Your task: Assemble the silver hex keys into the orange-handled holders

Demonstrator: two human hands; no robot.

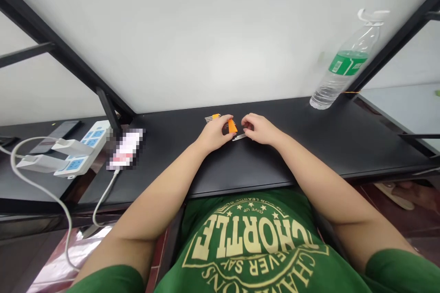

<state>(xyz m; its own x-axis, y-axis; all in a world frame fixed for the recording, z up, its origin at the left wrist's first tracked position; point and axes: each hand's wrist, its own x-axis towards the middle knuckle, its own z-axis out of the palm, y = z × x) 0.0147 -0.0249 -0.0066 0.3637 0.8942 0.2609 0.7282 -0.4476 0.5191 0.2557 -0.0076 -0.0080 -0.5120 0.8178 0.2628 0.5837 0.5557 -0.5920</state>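
We see the left hand (213, 133) pinching an orange holder (233, 125) above the black desk (343, 137) — the right hand (260, 129) closes on metal keys (239, 137) lying left–right between both

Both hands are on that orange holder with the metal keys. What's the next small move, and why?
Probably steady the orange holder with the left hand and let the right hand ease the metal key free. The key lies between both hands with the right fingertips at it, and a second orange set sits just behind on the black desk.
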